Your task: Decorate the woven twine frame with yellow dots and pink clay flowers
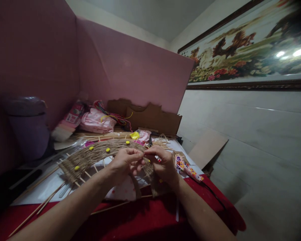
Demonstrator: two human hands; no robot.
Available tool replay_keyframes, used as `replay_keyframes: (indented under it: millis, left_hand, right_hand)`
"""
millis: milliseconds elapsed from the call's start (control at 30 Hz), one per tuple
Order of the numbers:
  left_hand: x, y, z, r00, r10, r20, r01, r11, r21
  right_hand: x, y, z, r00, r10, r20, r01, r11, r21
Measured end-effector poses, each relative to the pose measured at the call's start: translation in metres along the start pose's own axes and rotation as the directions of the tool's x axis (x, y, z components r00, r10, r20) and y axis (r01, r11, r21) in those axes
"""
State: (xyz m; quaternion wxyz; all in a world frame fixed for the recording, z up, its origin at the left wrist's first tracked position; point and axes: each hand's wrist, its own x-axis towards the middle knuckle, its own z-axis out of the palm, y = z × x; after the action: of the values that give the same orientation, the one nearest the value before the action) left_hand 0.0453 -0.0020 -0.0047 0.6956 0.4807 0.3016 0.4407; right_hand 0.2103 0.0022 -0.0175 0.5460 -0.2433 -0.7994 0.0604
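My left hand [126,162] and my right hand [163,164] meet at the fingertips above the table. Thumb and forefinger are pinched together on each; whatever lies between them is too small to make out. Beneath them spreads an arch of woven brown twine [97,154] on thin wooden sticks, dotted with several yellow buttons [107,150]. My right hand covers part of the arch's right side. Inside the curve lies white cloth with red dots [121,191]. Right of my right hand rests a flower-patterned tool [189,169] with a black cord, shaped like a glue gun.
Loose sticks [37,211] cross the front left of the red tablecloth [130,221]. Behind the arch are a pink bundle [98,120], coloured cords and torn cardboard [150,117]. A purple bin [28,130] stands left; a board [207,149] leans against the right wall.
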Motion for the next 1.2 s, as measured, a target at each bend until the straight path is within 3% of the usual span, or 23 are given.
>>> replay_keyframes:
  millis: [167,333,633,833,900,967,1067,1200]
  left_hand:
    - [0.001,0.003,-0.003,0.999,0.049,0.025,-0.048,0.999,-0.019]
    - [0.0,0.001,-0.002,0.999,0.041,0.001,-0.041,0.999,0.003]
    - [-0.001,0.002,-0.001,1.0,0.006,0.001,-0.006,1.0,0.031]
    - [-0.001,-0.001,0.002,0.998,0.052,-0.046,-0.049,0.996,0.072]
    - [0.0,0.0,0.002,0.996,0.071,-0.057,-0.068,0.997,0.044]
    - [-0.001,0.003,0.0,0.994,0.088,-0.064,-0.09,0.996,-0.016]
    - [-0.001,0.007,-0.002,0.994,0.084,-0.076,-0.091,0.992,-0.084]
    - [0.001,0.008,-0.005,0.993,0.086,-0.087,-0.097,0.987,-0.132]
  right_hand:
    - [0.0,-0.003,-0.001,0.997,0.044,0.068,-0.047,0.998,0.042]
    - [0.0,-0.005,0.0,0.99,0.137,0.024,-0.137,0.991,0.013]
    - [0.0,-0.005,0.0,0.996,0.065,0.06,-0.065,0.998,0.0]
    - [0.0,-0.007,0.0,0.982,0.166,0.09,-0.171,0.983,0.06]
    - [0.001,-0.007,0.0,0.953,0.281,0.115,-0.301,0.929,0.218]
    - [0.002,-0.004,-0.001,0.918,0.38,0.116,-0.392,0.819,0.419]
    - [0.005,0.002,-0.003,0.893,0.448,0.044,-0.378,0.692,0.615]
    - [0.008,0.007,-0.005,0.859,0.512,0.003,-0.358,0.597,0.718]
